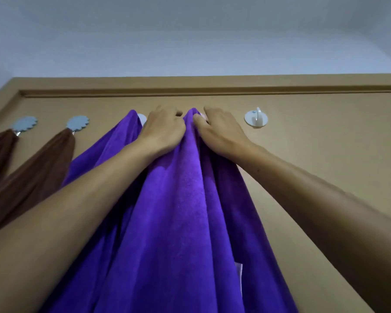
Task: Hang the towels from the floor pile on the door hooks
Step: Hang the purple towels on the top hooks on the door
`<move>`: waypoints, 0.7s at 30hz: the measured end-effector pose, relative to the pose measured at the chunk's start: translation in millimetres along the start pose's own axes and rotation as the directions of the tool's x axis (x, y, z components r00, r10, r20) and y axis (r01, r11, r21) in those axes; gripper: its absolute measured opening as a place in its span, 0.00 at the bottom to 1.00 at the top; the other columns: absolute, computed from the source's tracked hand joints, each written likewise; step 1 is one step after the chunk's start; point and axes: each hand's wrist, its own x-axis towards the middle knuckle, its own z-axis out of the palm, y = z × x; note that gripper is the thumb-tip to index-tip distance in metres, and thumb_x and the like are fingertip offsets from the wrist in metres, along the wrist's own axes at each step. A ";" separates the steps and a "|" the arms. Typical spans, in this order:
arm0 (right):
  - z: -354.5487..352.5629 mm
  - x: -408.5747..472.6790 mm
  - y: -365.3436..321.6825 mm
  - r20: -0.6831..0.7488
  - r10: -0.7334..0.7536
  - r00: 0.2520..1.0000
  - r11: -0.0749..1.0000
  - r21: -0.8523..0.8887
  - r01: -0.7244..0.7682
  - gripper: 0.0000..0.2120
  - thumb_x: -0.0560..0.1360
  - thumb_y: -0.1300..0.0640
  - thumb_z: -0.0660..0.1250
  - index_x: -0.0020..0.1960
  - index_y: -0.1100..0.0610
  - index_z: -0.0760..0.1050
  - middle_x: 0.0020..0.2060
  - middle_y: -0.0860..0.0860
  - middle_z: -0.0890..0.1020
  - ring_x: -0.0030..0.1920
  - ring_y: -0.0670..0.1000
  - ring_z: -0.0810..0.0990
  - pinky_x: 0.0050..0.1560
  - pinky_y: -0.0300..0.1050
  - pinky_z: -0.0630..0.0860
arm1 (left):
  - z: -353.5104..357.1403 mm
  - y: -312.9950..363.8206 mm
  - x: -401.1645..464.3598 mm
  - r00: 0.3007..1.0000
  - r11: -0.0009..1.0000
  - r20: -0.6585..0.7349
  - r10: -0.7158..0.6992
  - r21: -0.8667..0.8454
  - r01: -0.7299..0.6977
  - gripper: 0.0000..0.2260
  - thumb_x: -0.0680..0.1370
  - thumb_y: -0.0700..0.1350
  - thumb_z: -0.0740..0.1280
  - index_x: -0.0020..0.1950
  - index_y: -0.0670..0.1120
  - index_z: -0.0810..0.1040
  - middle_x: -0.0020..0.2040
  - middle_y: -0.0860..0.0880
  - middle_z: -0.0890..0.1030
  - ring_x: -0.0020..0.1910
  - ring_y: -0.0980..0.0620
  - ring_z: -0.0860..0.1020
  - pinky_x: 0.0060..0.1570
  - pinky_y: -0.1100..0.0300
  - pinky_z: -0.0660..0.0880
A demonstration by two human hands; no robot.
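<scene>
The door (314, 177) fills the view below the ceiling. A purple towel (178, 222) hangs at center, its top bunched at 12 o'clock. Brown towels (32, 177) hang from two scalloped hooks (77, 124) at 9 o'clock. Left hand (164, 128) and right hand (219, 132) each have their grip clamped on the purple towel's peak. A bare white hook (256, 118) sits at 2 o'clock.

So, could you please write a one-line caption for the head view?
Both hands, left hand and right hand, bunch a purple terry towel at a tan wooden door's hook line.
</scene>
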 end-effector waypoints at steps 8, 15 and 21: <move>-8.2 -92.3 -7.9 0.232 -0.036 0.972 0.977 0.214 -0.015 0.12 0.79 0.58 0.53 0.56 0.63 0.69 0.55 0.57 0.73 0.56 0.56 0.72 0.59 0.48 0.68 | -8.5 26.2 -90.7 0.963 0.994 0.258 -0.074 -0.058 0.092 0.20 0.80 0.40 0.52 0.72 0.46 0.66 0.71 0.47 0.70 0.69 0.49 0.67 0.68 0.59 0.61; -24.9 -196.4 -29.1 0.373 0.050 0.927 0.943 0.288 -0.167 0.27 0.80 0.59 0.52 0.77 0.62 0.48 0.77 0.57 0.51 0.77 0.50 0.49 0.75 0.39 0.45 | -20.5 52.4 -191.1 0.913 0.979 0.357 -0.199 0.024 0.204 0.25 0.81 0.40 0.52 0.78 0.43 0.50 0.79 0.47 0.52 0.77 0.54 0.50 0.71 0.68 0.45; -49.5 -278.4 -41.5 0.488 0.077 0.869 0.917 0.307 -0.254 0.27 0.80 0.62 0.52 0.77 0.58 0.48 0.77 0.54 0.49 0.77 0.48 0.48 0.68 0.30 0.44 | -33.0 73.3 -264.1 0.811 0.951 0.500 -0.302 0.105 0.290 0.29 0.79 0.39 0.53 0.78 0.46 0.45 0.79 0.48 0.48 0.78 0.53 0.48 0.76 0.54 0.51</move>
